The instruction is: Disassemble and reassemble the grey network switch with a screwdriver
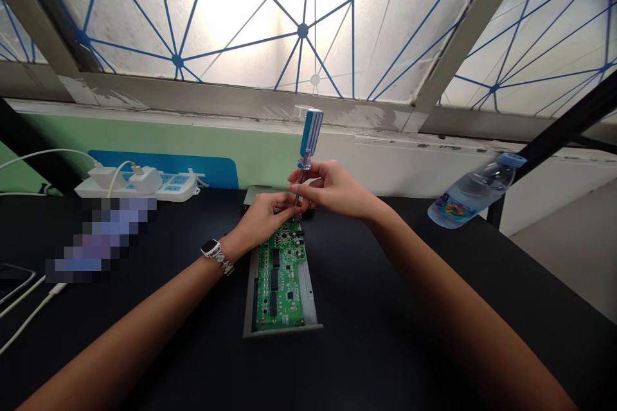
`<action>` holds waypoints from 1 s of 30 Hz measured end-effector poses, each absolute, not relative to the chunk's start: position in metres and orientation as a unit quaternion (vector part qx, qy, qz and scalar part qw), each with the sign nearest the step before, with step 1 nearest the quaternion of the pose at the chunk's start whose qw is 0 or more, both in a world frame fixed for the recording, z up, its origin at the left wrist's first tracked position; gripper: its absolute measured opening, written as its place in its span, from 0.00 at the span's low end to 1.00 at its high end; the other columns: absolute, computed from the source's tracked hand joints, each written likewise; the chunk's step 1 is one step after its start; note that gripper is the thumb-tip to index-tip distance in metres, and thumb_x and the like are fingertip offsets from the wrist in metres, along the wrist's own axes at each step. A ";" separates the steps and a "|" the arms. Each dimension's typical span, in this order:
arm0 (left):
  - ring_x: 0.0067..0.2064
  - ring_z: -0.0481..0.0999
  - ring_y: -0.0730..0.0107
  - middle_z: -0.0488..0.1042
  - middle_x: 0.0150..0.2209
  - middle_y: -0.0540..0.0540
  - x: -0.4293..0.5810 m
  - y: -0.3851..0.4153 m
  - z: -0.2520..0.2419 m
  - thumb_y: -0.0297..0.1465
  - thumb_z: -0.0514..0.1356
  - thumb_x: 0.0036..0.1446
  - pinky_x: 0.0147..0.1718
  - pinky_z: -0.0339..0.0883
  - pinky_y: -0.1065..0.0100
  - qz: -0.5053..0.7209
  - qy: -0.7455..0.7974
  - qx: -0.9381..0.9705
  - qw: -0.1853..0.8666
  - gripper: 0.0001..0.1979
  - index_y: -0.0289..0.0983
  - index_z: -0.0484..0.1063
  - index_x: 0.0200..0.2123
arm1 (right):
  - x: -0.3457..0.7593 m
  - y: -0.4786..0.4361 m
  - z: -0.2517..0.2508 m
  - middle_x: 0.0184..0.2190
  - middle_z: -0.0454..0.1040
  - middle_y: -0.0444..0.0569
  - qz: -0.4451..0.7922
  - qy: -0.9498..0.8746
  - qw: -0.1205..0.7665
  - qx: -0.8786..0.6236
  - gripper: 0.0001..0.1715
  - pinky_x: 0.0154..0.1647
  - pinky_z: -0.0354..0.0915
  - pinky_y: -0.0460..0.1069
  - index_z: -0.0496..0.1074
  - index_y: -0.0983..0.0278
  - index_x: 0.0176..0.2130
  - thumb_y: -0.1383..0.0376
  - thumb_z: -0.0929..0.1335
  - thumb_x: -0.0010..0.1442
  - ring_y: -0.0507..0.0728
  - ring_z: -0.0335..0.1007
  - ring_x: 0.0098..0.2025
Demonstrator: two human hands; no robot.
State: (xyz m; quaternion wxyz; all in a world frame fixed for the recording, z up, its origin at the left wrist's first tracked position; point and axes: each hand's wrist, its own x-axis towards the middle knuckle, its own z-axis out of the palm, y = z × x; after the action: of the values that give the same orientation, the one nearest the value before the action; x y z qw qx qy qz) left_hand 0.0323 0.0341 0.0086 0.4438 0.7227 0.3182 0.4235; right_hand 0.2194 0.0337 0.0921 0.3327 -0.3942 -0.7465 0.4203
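A screwdriver (311,131) with a blue-and-white striped handle stands nearly upright, leaning slightly right, over the far end of a green circuit board (289,270). My right hand (332,187) is closed, its thumb and fingers pinching the metal shaft below the handle. Close to the tip, my left hand (265,218) has its fingers drawn together low over the board; what they pinch is hidden. The board lies in a grey metal tray (310,298) on the black table. Fingers cover the screwdriver's tip. A watch (211,247) is on my left wrist.
A white power strip (180,187) with plugged-in chargers sits at the back left by the wall. Cables and a phone-like device (14,279) lie at the left, near a blurred patch. A water bottle (475,192) leans at the right against a black bar.
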 end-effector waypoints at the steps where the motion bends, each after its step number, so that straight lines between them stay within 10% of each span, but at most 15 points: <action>1: 0.45 0.84 0.54 0.85 0.40 0.41 0.033 0.033 0.009 0.38 0.66 0.62 0.49 0.78 0.56 0.430 0.326 0.718 0.440 0.11 0.35 0.81 0.40 | 0.219 0.035 0.090 0.32 0.78 0.47 0.394 -0.754 0.337 -0.404 0.10 0.27 0.73 0.48 0.74 0.65 0.38 0.64 0.74 0.58 0.53 0.77 0.26; 6: 0.42 0.85 0.55 0.83 0.35 0.43 0.037 0.029 0.011 0.38 0.69 0.59 0.43 0.78 0.59 0.450 0.369 0.707 0.402 0.10 0.36 0.79 0.33 | 0.222 0.038 0.087 0.25 0.75 0.44 0.356 -0.772 0.334 -0.407 0.10 0.26 0.71 0.48 0.73 0.64 0.29 0.62 0.73 0.57 0.55 0.78 0.25; 20: 0.52 0.80 0.56 0.81 0.49 0.40 0.025 0.040 0.011 0.36 0.58 0.69 0.51 0.73 0.60 0.354 0.279 0.775 0.442 0.13 0.34 0.77 0.45 | 0.220 0.031 0.097 0.26 0.76 0.45 0.463 -0.744 0.295 -0.380 0.08 0.30 0.73 0.47 0.75 0.67 0.41 0.73 0.67 0.61 0.51 0.75 0.27; 30: 0.48 0.84 0.55 0.85 0.43 0.42 0.030 0.035 0.006 0.39 0.65 0.63 0.51 0.76 0.58 0.416 0.325 0.720 0.449 0.13 0.34 0.80 0.41 | 0.216 0.035 0.084 0.31 0.79 0.48 0.335 -0.773 0.341 -0.418 0.10 0.27 0.72 0.49 0.74 0.64 0.35 0.60 0.74 0.59 0.55 0.78 0.28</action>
State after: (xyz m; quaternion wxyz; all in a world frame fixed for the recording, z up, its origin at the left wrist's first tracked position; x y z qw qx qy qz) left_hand 0.0301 0.0352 0.0062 0.4495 0.7203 0.3252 0.4164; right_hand 0.2164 0.0346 0.0843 0.3407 -0.4178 -0.7726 0.3353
